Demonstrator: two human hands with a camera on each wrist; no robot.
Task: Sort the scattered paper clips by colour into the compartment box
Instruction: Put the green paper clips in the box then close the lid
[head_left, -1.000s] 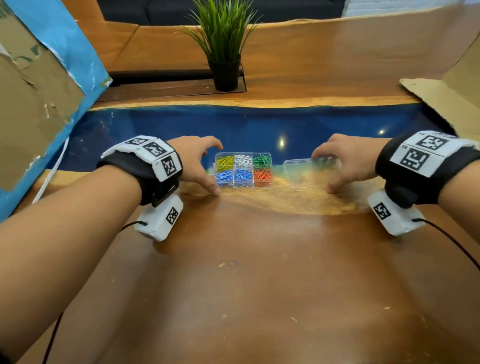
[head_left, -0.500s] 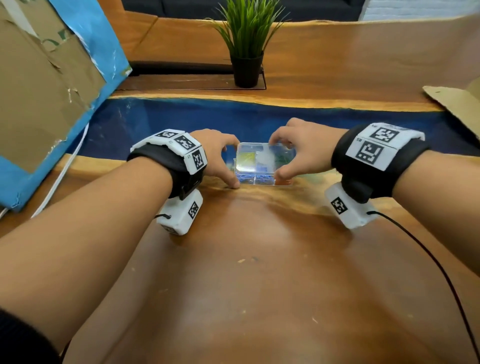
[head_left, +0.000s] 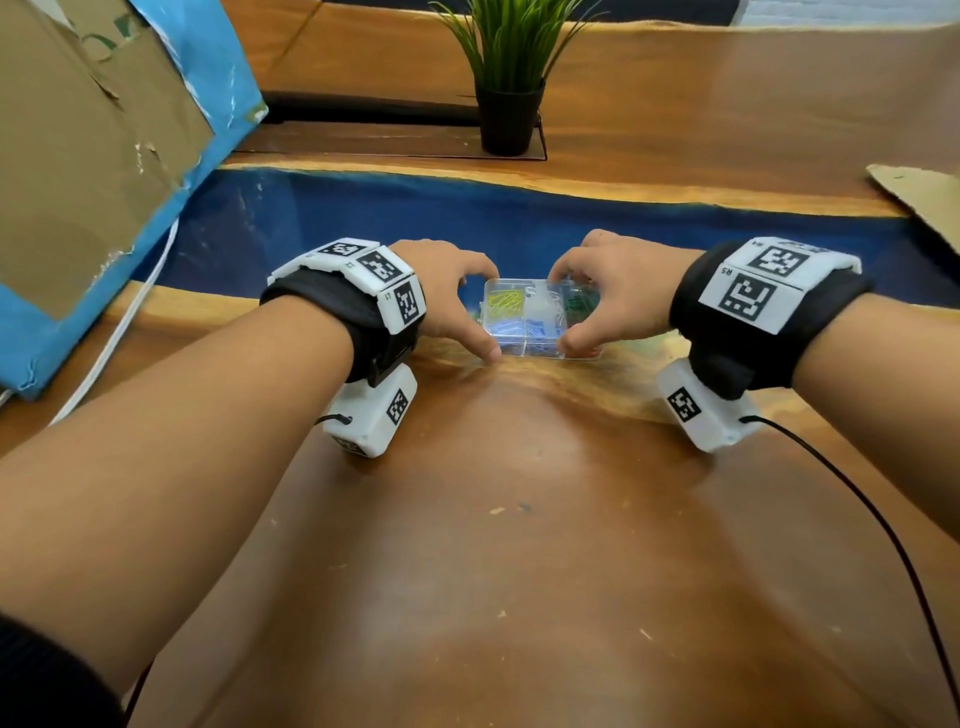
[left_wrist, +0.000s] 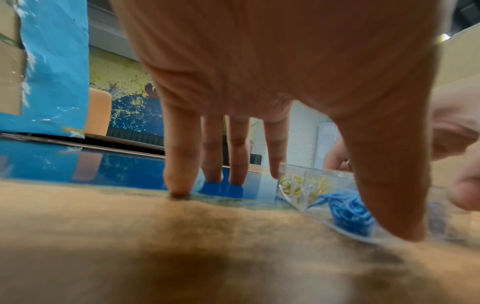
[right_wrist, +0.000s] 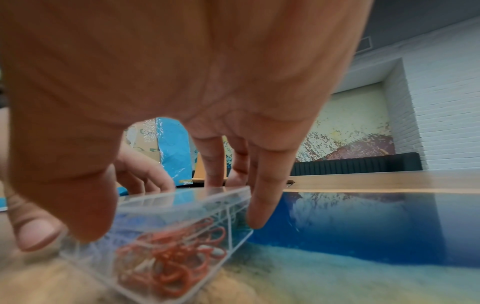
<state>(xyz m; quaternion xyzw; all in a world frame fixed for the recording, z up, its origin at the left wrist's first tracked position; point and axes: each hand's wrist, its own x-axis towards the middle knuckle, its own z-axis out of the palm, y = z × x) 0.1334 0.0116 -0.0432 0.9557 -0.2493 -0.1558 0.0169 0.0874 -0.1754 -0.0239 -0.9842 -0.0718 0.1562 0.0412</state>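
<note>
A clear compartment box sits where the wood meets the blue resin strip, its clear lid on top. Yellow, blue, green and red paper clips lie sorted in its compartments. My left hand pinches the box's left end, with the thumb on the near wall and the index finger at the far corner. From the other end my right hand grips it: thumb on the near side, fingers over the lid, little finger down the right wall.
A potted plant stands at the back centre. Blue-edged cardboard leans at the left with a white cable beside it. Another cardboard flap lies at the far right. A black wrist cable trails over the brown wood.
The lid lay on the table right of the open box under my right hand. It went left onto the box, and both hands now hold the covered box.
</note>
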